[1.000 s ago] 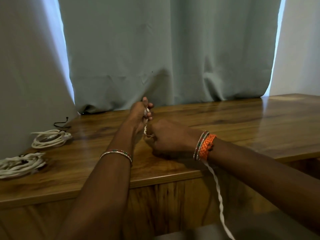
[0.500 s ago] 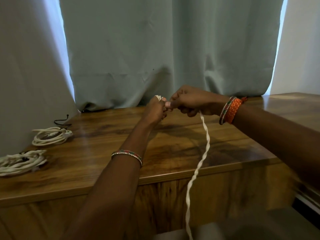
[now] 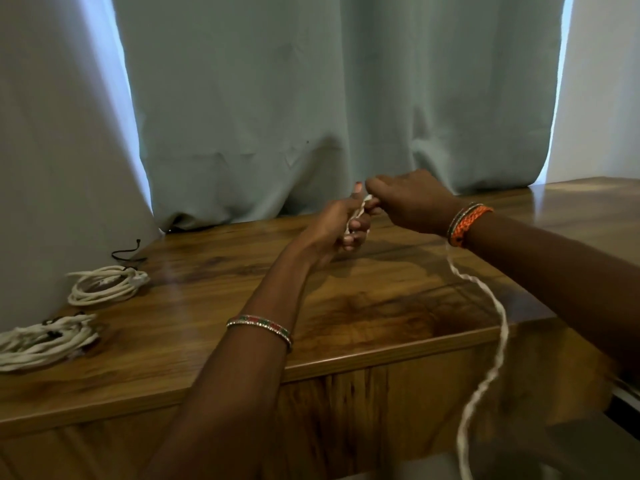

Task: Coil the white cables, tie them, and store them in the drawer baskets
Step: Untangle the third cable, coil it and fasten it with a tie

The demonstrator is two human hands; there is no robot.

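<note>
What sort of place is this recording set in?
Probably a room at home: a wooden cabinet top stands against a curtained window, with grey-green curtains hanging behind it and daylight at their edges.

Wooden tabletop fills the lower half of frame, glossy grain finish. Grey-green curtain hangs across the upper centre, its hem bunched on the tabletop's far edge. Pale wall upper right.
</note>
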